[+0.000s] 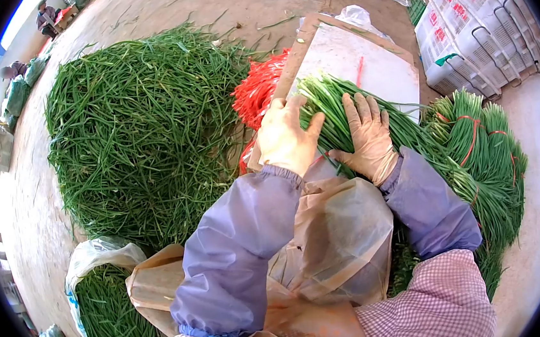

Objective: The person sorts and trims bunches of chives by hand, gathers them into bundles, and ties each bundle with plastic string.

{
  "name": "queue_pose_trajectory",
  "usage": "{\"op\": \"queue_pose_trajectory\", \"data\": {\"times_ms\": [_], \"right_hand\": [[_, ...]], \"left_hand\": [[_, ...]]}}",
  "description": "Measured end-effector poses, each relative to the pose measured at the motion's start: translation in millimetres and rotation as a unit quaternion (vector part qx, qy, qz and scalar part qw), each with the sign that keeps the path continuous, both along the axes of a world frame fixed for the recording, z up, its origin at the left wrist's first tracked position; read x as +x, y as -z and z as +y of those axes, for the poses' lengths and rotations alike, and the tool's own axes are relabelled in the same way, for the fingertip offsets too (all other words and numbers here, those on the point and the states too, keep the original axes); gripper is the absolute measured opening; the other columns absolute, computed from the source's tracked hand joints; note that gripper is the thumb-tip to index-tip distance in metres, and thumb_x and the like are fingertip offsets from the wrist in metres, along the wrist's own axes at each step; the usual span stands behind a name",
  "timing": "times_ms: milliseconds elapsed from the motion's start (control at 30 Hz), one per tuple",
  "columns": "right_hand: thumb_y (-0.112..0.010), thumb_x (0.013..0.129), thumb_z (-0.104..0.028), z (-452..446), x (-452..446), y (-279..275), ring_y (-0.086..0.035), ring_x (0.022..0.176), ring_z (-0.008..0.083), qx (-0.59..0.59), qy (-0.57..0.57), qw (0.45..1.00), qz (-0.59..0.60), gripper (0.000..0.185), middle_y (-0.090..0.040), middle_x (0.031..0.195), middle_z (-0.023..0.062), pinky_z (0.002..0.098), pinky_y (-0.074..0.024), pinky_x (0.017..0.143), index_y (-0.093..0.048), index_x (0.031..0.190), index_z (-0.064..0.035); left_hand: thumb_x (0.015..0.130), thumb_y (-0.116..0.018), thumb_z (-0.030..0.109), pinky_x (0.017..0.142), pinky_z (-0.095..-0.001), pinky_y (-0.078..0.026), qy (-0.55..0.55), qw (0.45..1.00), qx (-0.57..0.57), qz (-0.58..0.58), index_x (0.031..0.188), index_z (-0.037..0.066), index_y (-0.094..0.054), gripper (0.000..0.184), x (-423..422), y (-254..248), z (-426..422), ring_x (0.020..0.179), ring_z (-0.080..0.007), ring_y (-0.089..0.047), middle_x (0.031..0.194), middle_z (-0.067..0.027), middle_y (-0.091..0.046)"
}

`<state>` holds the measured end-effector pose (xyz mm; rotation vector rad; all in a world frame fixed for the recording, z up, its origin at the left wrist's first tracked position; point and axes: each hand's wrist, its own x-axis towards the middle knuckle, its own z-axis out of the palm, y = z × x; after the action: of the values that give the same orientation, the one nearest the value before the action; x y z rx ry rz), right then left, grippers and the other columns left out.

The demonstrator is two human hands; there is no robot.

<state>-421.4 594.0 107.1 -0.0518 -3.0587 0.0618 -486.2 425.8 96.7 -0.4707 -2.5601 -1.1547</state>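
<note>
A bunch of garlic chives [332, 108] lies across a white board [390, 74], pale stem ends to the upper left and green leaves trailing to the lower right. My left hand [287, 135], in a thin pale glove, rests against the stem ends with its thumb spread. Flat over the bunch lies my right hand [367, 137], gloved too, its fingers stretched and apart. A red tie [360, 71] lies on the board behind the bunch. Part of another red strip shows between my hands, mostly hidden beneath the chives.
A heap of red ties [262, 89] sits left of the board. Loose chives [145, 134] form a large pile on the left floor, beside a filled plastic bag [112, 310]. Tied bunches [473, 141] lie at right, near stacked white crates [476, 28]. A person [46, 20] sits far back.
</note>
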Motion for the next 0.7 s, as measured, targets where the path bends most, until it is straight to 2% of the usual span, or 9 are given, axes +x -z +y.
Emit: {"op": "queue_pose_trajectory", "data": {"times_ms": [133,167,267,300,433,533,600,667,700], "right_hand": [[-0.083,0.065,-0.047,2.6,-0.4,5.8,-0.022,0.141,0.0443,-0.001,-0.01,1.0,0.022,0.116,-0.025,0.151,0.0243,0.0676,-0.0221,0.109,-0.018,0.154,-0.0092],[-0.083,0.065,-0.047,3.0,0.0,7.1,-0.022,0.141,0.0443,-0.005,-0.009,1.0,0.022,0.116,-0.025,0.151,0.0242,0.0679,-0.022,0.109,-0.018,0.154,-0.0092],[-0.083,0.065,-0.047,3.2,-0.4,7.0,-0.021,0.141,0.0439,-0.012,-0.007,1.0,0.024,0.116,-0.025,0.151,0.0237,0.0682,-0.0218,0.109,-0.018,0.154,-0.0095],[-0.083,0.065,-0.048,3.2,-0.5,7.1,-0.021,0.141,0.0438,-0.014,-0.006,1.0,0.023,0.116,-0.025,0.151,0.0235,0.0678,-0.0218,0.109,-0.018,0.154,-0.0096],[-0.083,0.065,-0.048,8.1,-2.2,8.1,-0.021,0.141,0.0429,-0.031,-0.008,0.999,0.028,0.117,-0.025,0.151,0.0221,0.066,-0.0215,0.111,-0.018,0.154,-0.0104],[-0.084,0.064,-0.048,9.7,-2.5,9.5,-0.022,0.142,0.0425,-0.026,-0.009,0.999,0.028,0.118,-0.025,0.152,0.0214,0.0648,-0.0215,0.111,-0.018,0.154,-0.0107],[-0.083,0.065,-0.049,11.3,-2.4,11.8,-0.022,0.141,0.0426,-0.026,-0.013,0.999,0.034,0.118,-0.026,0.151,0.0215,0.0648,-0.0218,0.111,-0.017,0.155,-0.0108],[-0.082,0.065,-0.05,12.3,-3.2,12.2,-0.023,0.141,0.0425,-0.023,-0.015,0.999,0.032,0.117,-0.026,0.152,0.0217,0.0648,-0.0221,0.111,-0.017,0.155,-0.011],[-0.082,0.066,-0.05,12.6,-4.2,12.0,-0.023,0.141,0.0424,-0.023,-0.017,0.999,0.033,0.117,-0.026,0.152,0.0217,0.0648,-0.0223,0.111,-0.017,0.155,-0.0111]], "left_hand": [[0.077,-0.078,0.022,0.064,-0.0347,-0.048,0.0,0.987,0.08,-0.142,0.106,0.005,-0.068,0.035,-14.3,18.2,4.3,0.068,-0.0209,-0.058,0.077,-0.0074,-0.061],[0.077,-0.077,0.027,0.075,-0.0395,-0.051,0.0,0.979,0.098,-0.178,0.098,0.006,-0.07,0.031,-15.1,13.7,5.3,0.079,-0.0287,-0.063,0.08,-0.0114,-0.063],[0.076,-0.078,0.027,0.075,-0.0407,-0.051,0.006,0.982,0.052,-0.18,0.093,0.005,-0.071,0.028,-18.7,-0.9,6.7,0.081,-0.0294,-0.063,0.081,-0.0114,-0.064],[0.078,-0.076,0.023,0.071,-0.0369,-0.051,0.002,0.991,0.052,-0.125,0.091,0.005,-0.072,0.023,-23.3,8.5,9.6,0.075,-0.025,-0.065,0.081,-0.0119,-0.067],[0.086,-0.072,0.016,0.058,-0.0243,-0.043,-0.01,0.933,0.253,-0.256,0.095,0.001,-0.072,0.017,-27.9,18.5,4.6,0.063,-0.0054,-0.053,0.071,0.0024,-0.063],[0.087,-0.071,0.013,0.058,-0.0217,-0.042,-0.026,0.874,0.399,-0.275,0.094,0.001,-0.071,0.014,-32.7,30.1,-7.5,0.065,-0.0048,-0.053,0.075,0.0027,-0.064],[0.087,-0.071,0.015,0.051,-0.0229,-0.037,-0.052,0.856,0.429,-0.285,0.089,0.001,-0.07,0.014,-37.7,28.4,-15.7,0.058,-0.0042,-0.047,0.071,0.0035,-0.061],[0.088,-0.07,0.015,0.049,-0.022,-0.035,-0.066,0.912,0.362,-0.181,0.085,0.002,-0.069,0.013,-45.0,37.6,-28.0,0.056,-0.0026,-0.044,0.068,0.0039,-0.059],[0.088,-0.07,0.016,0.049,-0.0214,-0.036,-0.1,0.908,0.36,-0.192,0.085,0.004,-0.069,0.013,-50.8,34.6,-42.0,0.055,-0.0031,-0.045,0.067,0.0045,-0.057]]}}
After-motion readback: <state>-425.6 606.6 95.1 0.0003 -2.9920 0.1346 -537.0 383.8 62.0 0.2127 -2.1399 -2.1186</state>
